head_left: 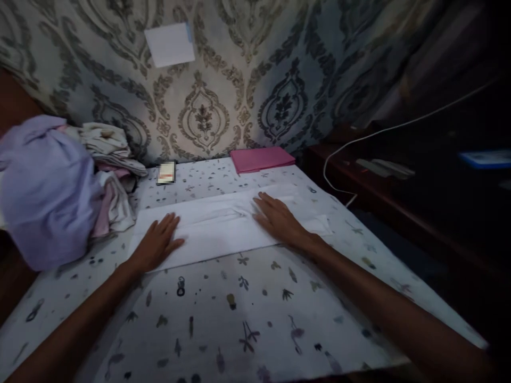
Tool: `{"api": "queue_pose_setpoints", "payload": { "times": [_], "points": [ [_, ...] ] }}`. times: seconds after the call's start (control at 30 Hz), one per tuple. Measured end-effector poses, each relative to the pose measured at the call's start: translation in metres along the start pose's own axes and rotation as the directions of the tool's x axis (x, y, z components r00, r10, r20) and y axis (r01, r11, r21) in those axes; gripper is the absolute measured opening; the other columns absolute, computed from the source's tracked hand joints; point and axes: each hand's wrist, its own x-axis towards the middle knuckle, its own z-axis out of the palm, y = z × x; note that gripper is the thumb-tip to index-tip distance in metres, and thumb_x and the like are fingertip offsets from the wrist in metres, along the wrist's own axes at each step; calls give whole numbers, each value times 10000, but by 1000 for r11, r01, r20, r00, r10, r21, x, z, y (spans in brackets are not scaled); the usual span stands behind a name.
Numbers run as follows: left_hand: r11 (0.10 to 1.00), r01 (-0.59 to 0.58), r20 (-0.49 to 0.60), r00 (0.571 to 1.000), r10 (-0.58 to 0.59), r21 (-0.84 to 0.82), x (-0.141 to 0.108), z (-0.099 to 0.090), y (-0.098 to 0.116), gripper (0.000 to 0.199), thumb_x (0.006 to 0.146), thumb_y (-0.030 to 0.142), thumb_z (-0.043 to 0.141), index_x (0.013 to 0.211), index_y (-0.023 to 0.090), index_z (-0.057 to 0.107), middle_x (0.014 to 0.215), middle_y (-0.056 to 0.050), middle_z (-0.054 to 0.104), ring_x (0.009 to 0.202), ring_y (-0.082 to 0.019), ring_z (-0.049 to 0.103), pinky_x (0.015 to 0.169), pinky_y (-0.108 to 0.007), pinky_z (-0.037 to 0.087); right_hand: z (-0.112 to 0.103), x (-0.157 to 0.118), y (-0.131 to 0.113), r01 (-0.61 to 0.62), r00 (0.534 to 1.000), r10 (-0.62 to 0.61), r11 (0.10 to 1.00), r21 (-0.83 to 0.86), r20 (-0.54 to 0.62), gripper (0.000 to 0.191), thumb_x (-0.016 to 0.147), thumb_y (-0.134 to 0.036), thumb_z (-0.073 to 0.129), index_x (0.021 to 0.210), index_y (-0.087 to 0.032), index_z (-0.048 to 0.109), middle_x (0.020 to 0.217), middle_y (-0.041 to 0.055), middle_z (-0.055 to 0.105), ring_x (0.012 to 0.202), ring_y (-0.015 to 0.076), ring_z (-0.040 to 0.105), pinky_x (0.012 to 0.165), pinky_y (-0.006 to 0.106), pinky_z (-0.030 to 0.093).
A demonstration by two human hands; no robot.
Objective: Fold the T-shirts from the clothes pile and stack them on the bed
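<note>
A white cloth (215, 234), folded into a long flat strip, lies across the patterned sheet in front of me. My left hand (157, 242) rests flat on its left end, the fingers stretched out and the thumb apart. Toward the right end, my right hand (279, 219) presses down with its fingers extended. Some creases gather in the cloth just left of my right fingertips. Neither hand grips anything. What kind of garment or linen the cloth is, I cannot tell.
A pile of clothes (114, 143) with a lavender cloth (51, 197) stands at the left. Behind the white cloth lie a folded pink cloth (263, 159) and a small phone-like object (166, 173). A white cable (383, 130) runs over dark furniture (339, 175) at the right.
</note>
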Motion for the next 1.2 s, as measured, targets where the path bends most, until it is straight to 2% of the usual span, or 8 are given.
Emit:
{"api": "queue_pose_setpoints", "payload": {
  "times": [0.13, 0.3, 0.43, 0.6, 0.77, 0.93, 1.07, 1.2],
  "points": [
    [1000, -11, 20, 1000, 10, 28, -13, 0, -13, 692, 1017, 570, 297, 1587, 178, 277, 1646, -166, 279, 1540, -272, 231, 1221, -518, 267, 22, 7, 4, 10, 1000, -10, 999, -37, 16, 574, 1022, -530, 287, 1492, -248, 458, 1579, 104, 441, 1482, 287, 362, 1204, 552, 287],
    [998, 38, -22, 999, -37, 57, -24, -1, -25, 691, 1018, 576, 283, 1581, 175, 294, 1631, -154, 325, 1532, -263, 260, 1223, -504, 274, 19, 3, 8, -4, 999, 5, 999, -40, 32, 571, 1028, -527, 289, 1481, -234, 476, 1572, 114, 449, 1476, 282, 374, 1203, 554, 295],
    [997, 28, -32, 999, -26, 73, -22, 2, -24, 704, 1016, 589, 261, 1553, 140, 340, 1627, -159, 331, 1528, -270, 270, 1218, -512, 289, 12, 13, -16, -77, 995, 80, 995, -56, 62, 592, 1034, -523, 283, 1484, -186, 469, 1598, 146, 396, 1507, 293, 309, 1211, 571, 264],
    [998, 33, -48, 998, -30, 52, -24, 5, -24, 703, 1006, 613, 255, 1544, 170, 345, 1624, -147, 347, 1520, -275, 293, 1211, -531, 296, 18, 31, -47, 5, 995, -4, 1000, -18, 99, 663, 1027, -565, 268, 1555, -174, 357, 1647, 129, 294, 1539, 281, 219, 1239, 540, 216],
    [989, 90, -13, 996, -92, -113, -11, -14, -46, 669, 998, 573, 286, 1511, 158, 394, 1627, -167, 339, 1516, -284, 301, 1213, -500, 299, 22, 36, -59, 3, 983, -1, 1000, -9, 181, 649, 1020, -554, 339, 1540, -168, 380, 1635, 149, 320, 1529, 309, 246, 1231, 565, 219],
    [949, 259, 91, 965, -246, -178, 33, -49, -89, 544, 938, 385, 348, 1367, 105, 529, 1382, -172, 608, 1267, -263, 585, 1064, -394, 468, 21, 38, -151, 210, 975, -211, 977, 20, 63, 435, 1048, -403, 389, 1333, -140, 586, 1462, 172, 539, 1379, 305, 464, 1143, 521, 372],
    [940, 308, 195, 941, -278, -146, 58, -58, -109, 408, 774, 326, 546, 1123, 154, 669, 1079, -108, 729, 988, -260, 677, 867, -333, 528, 31, 40, -254, 529, 819, -540, 842, 111, 196, 250, 983, -317, 563, 1109, -119, 646, 1159, 155, 658, 1110, 282, 597, 881, 393, 538],
    [925, 351, 257, 916, -307, -146, 67, -57, -115, 379, 685, 356, 627, 1010, 167, 680, 918, -74, 733, 837, -242, 670, 704, -287, 492, 44, 47, -305, 497, 824, -507, 861, 107, 253, 219, 984, -197, 517, 1159, -107, 612, 1118, 170, 662, 1057, 295, 617, 796, 404, 558]
  ]
}}
